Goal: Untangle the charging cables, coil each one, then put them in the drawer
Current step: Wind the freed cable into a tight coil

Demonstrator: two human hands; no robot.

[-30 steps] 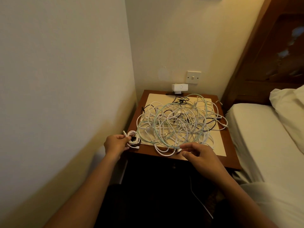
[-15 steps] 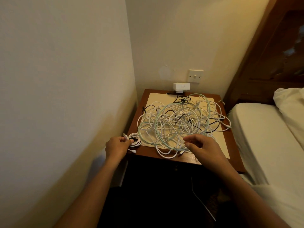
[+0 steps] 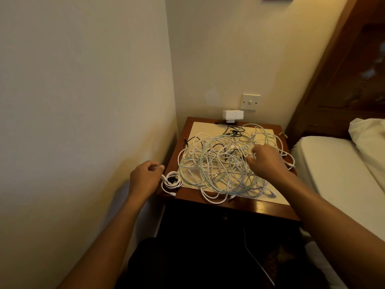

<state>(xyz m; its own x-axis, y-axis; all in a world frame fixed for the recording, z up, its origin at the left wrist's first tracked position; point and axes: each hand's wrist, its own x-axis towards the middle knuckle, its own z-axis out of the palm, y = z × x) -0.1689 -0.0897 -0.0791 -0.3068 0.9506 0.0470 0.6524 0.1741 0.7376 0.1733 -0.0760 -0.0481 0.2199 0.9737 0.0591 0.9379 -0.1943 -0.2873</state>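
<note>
Right hand [image 3: 266, 161] pinches strand in tangle [image 3: 212, 163]; left hand [image 3: 145, 178] curled beside coil [image 3: 171, 182] (grip unclear); adapter [image 3: 232, 116] behind.

Cable tangle [image 3: 208, 163] over most of nightstand [image 3: 260, 207]; wall [image 3: 83, 101] close left, bed [image 3: 333, 163] close right.

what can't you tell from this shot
Head view only:
- Tangle: number of cables; loops overlap.
- Right hand: which cable its fingers pinch, if any; its back hides them.
- Left hand: whether it holds the plug of the small coil; too small.
- Nightstand front: drawer lost in shadow.
</note>
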